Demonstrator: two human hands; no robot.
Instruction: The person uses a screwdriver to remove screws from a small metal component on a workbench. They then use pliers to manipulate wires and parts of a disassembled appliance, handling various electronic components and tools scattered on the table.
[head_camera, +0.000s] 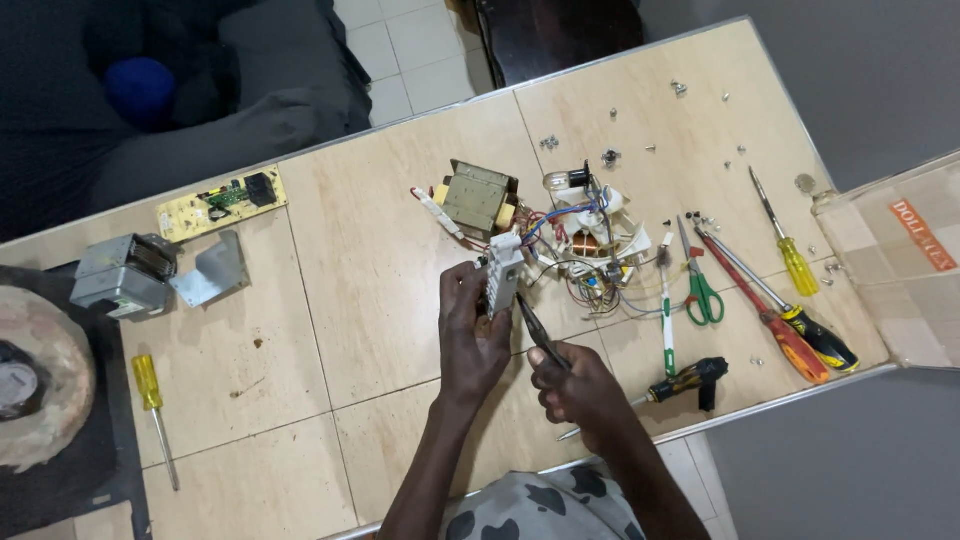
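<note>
— Far left: grey metal box (123, 274) with a bent metal bracket (213, 270) beside it, yellow circuit board (221, 202) just above, yellow-handled screwdriver (153, 400) lying lower down on the table (330, 250).

— And in the middle?

— Left hand (468, 335) wrapped around a small white part (501, 277), fingers clamped on it, held upright just above the tabletop. Still tied by coloured wires (570, 225) to the transformer (478, 199) and the tangle of parts behind. Right hand (578, 385) closed round the handles of dark pliers (538, 330), tips pressed against the white part's lower edge.

— Risk there?

— Likely a slip: pliers skidding off the plastic and nipping the left thumb, close beside the tips. Too hard a squeeze could crack the part. Pulling it away could drag the wires taut and shift the transformer.

— Further right?

— Green-handled scissors (702, 290), a white-and-green tester screwdriver (667, 320), a red-handled screwdriver (775, 330), a black-and-yellow one (810, 330), another yellow one (785, 250), and a black-and-orange tool (690, 378) just beside the right hand. Loose screws (680, 88) scattered near the far edge; easily knocked off by an elbow or a dragged wire.
</note>
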